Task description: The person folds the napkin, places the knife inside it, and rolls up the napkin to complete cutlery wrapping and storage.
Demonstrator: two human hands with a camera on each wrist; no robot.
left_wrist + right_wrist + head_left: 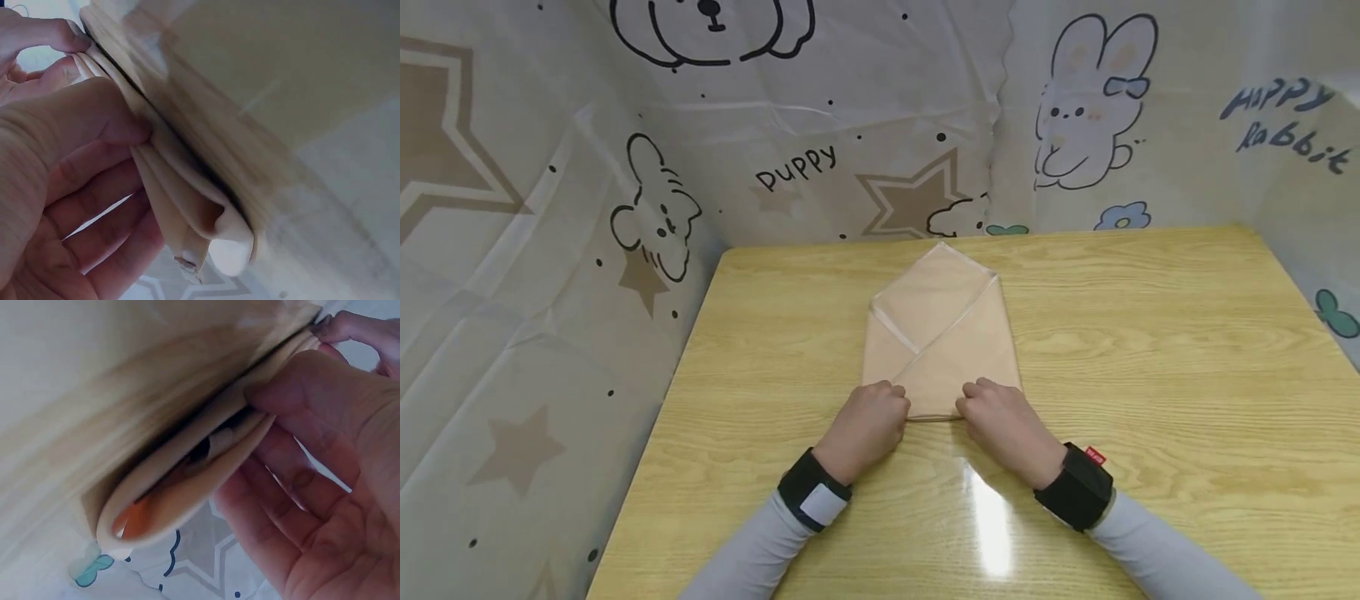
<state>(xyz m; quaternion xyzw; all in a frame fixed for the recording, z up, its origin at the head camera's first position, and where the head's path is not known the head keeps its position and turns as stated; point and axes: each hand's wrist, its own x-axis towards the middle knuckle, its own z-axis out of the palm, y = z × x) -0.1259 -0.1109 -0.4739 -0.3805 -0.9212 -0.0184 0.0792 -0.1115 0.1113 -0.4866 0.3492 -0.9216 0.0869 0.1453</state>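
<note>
A folded peach cloth (pixel 955 358) with pale edging lies on the wooden table, shaped like an envelope with its pointed flap toward the back wall. At its near left corner my left hand (pixel 871 421) pinches the folded edge between thumb and fingers. My right hand (pixel 1007 425) grips the same near edge on the right. In the left wrist view, the cloth's layers (pixel 181 200) hang in loops beside the thumb. The right wrist view shows an open fold (pixel 169 512) with a dark item partly visible inside; its kind cannot be made out.
The yellow wood-grain table (pixel 1165 358) extends on both sides of the cloth. A printed curtain (pixel 850 100) with cartoon animals and stars stands along the back and left. Light reflects off the table near the front.
</note>
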